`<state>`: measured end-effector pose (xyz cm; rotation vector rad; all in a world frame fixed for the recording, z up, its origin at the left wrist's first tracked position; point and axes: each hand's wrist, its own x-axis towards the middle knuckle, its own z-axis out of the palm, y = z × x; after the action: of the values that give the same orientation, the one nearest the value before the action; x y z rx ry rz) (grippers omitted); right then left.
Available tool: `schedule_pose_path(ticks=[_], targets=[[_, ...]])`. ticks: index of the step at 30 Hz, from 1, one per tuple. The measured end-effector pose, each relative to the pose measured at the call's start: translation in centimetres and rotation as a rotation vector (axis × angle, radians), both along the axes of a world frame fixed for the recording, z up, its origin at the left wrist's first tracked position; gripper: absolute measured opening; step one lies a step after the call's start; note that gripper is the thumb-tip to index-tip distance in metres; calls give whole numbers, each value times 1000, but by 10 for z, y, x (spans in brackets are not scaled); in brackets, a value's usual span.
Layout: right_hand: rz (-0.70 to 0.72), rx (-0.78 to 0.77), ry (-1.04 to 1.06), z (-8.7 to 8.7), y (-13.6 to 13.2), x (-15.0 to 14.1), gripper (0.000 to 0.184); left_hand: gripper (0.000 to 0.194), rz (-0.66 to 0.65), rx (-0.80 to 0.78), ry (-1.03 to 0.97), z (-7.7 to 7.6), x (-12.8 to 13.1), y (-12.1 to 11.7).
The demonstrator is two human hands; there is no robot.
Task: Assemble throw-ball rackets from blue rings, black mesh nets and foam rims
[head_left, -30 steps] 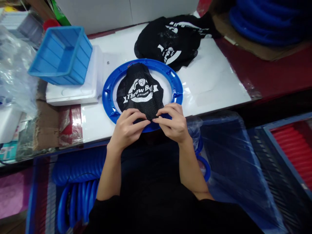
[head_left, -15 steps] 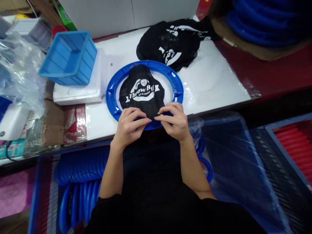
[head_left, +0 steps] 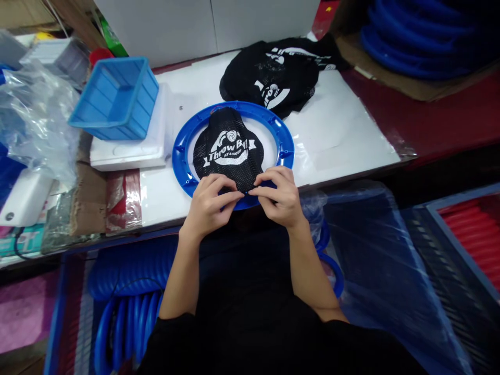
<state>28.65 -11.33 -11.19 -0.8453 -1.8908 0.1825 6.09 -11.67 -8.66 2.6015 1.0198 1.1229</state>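
A blue plastic ring (head_left: 287, 145) lies on the white worktop near its front edge. Across its opening is a black mesh net (head_left: 230, 169) with white "Throw Ball" lettering, its far end touching the ring's back rim. At the front rim, my left hand (head_left: 211, 203) pinches the net's near edge from the left. My right hand (head_left: 278, 197) pinches the same edge from the right, fingertips close to the left ones. The exact grip under the fingertips is hidden. Behind the ring, more black mesh nets (head_left: 269, 75) with white print lie in a loose heap.
A blue plastic bin (head_left: 117, 101) rests on a white foam block (head_left: 128, 154) at left, beside clear plastic bags (head_left: 39, 114). Stacked blue rings (head_left: 417, 39) sit at the back right. Below the table are crates of blue rings (head_left: 128, 271) and red rings (head_left: 472, 229).
The camera view has shifted slightly, so the table appears a little further right. Both hands stay pinching at the ring's front rim, with only small finger movements.
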Motion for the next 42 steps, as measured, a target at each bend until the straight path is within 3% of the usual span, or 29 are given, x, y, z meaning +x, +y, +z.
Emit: schedule_pose_path(ticks=[4,7,10,12,15,18,20,23,26,29,32,37,42], targets=[[20,-11,125,-3,-2,0,32,11,88,-24,-131,10,-1,-2],[-4,-16,191,-3,-8,-1,34,12,376,37,-206,17,-4,8],[-32,-48,137,1,-23,-4,34,16,640,8,-55,17,-9,27],[2,-79,85,6,-40,-7,34,23,716,-29,65,11,-12,37],[194,-130,-3,16,-73,-9,35,34,706,-98,194,3,-15,38],[417,-227,-126,34,-99,-4,34,39,596,-179,284,1,-19,27],[565,-226,-246,53,-104,3,29,47,517,-233,305,3,-22,18],[688,-166,-339,80,-77,15,23,66,461,-300,288,7,-27,12],[638,-117,-372,93,-13,19,27,73,427,-336,301,10,-31,14],[446,-193,-515,89,60,3,25,62,402,-380,317,14,-32,22],[390,-326,-754,81,112,-30,22,33,436,-448,268,20,-30,32],[414,-377,-992,72,134,-68,15,12,541,-507,218,29,-24,41],[569,-399,-725,71,140,-56,11,6,548,-432,156,33,-25,37]])
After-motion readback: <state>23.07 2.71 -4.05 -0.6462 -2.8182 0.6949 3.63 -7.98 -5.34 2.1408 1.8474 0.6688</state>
